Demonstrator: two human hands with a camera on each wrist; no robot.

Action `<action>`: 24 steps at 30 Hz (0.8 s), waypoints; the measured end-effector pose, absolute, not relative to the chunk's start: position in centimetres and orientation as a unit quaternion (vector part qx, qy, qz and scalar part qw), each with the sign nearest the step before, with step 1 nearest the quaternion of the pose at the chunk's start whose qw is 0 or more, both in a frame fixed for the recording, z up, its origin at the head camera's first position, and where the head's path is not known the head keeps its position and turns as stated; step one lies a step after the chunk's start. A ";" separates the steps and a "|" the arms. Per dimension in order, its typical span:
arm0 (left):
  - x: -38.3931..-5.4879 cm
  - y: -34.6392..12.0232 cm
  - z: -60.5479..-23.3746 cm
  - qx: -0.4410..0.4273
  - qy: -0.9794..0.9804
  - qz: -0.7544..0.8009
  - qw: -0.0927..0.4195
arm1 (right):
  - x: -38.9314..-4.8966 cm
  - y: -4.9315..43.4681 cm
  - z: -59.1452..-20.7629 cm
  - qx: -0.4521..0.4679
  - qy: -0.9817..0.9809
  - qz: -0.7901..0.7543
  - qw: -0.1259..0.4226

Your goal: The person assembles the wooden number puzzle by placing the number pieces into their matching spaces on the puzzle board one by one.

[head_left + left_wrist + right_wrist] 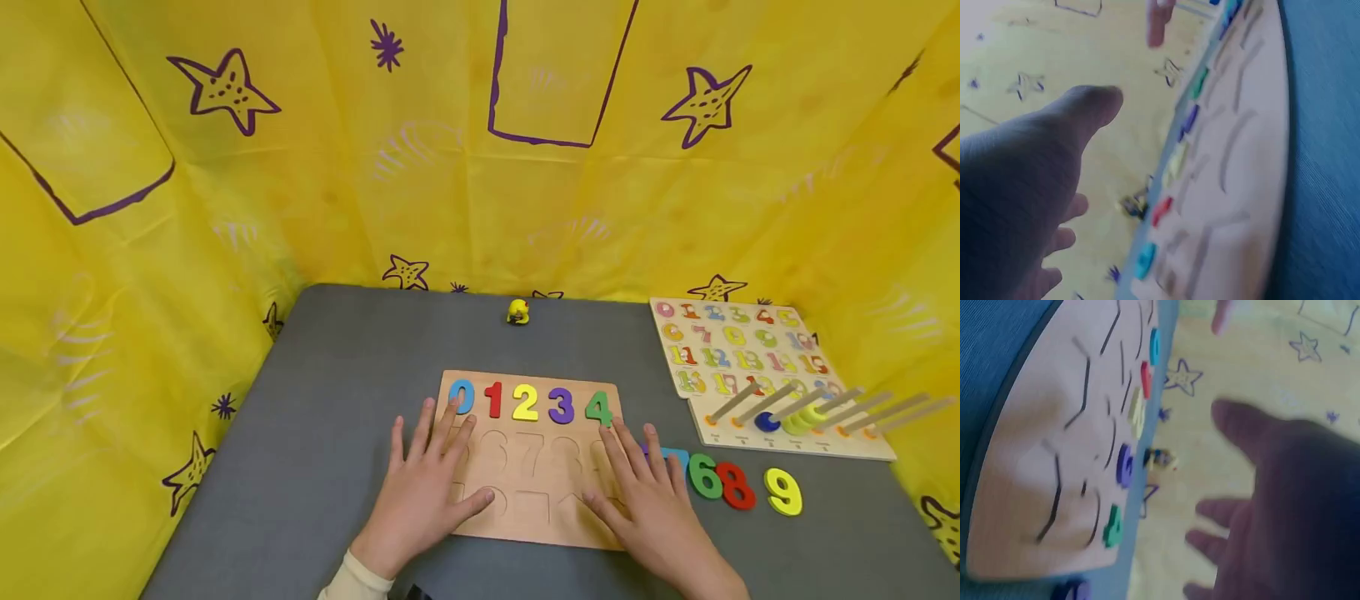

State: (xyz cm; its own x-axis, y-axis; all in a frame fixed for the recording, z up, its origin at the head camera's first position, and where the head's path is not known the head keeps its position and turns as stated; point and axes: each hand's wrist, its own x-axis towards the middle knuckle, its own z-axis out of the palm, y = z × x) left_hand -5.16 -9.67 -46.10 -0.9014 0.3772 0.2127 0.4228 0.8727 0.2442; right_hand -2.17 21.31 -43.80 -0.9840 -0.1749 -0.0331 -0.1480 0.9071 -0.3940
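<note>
A wooden number board [517,529] lies in front of me with a blue 0 [462,397], red 1 [492,400], yellow 2 [525,403], purple 3 [561,406] and green 4 [598,408] along its top row. Below them, carved outlines show in the wood. My left hand [423,492] spreads its fingers over the board's left side, holding nothing. Over the right side is my right hand [648,504], fingers also spread, its fingertips near the green 4. Whether either hand touches the board I cannot tell. In the left wrist view the left thumb [1094,106] stands out straight.
Right of my right hand lie a green 6 [705,476], red 8 [736,486] and yellow 9 [783,492]; a blue 7 [677,457] is partly hidden. Further right are a printed number board [671,379] and a peg board [795,442]. A yellow duck toy [518,312] sits at the back.
</note>
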 end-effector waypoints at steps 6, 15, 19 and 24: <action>-5.0 -12.0 -48.3 -0.186 -0.969 -0.155 0.044 | -2.4 24.5 -45.1 -0.149 0.958 -0.244 0.030; -4.8 -14.4 -50.5 -0.206 -0.964 -0.168 0.008 | -4.6 31.0 -46.5 -0.207 0.954 -0.216 -0.022; -4.8 -14.7 -50.8 -0.219 -0.961 -0.168 0.020 | -5.2 32.1 -46.9 -0.212 0.958 -0.194 -0.012; -4.6 -14.8 -51.0 -0.222 -0.960 -0.168 0.010 | -5.6 32.6 -47.5 -0.220 0.959 -0.178 -0.010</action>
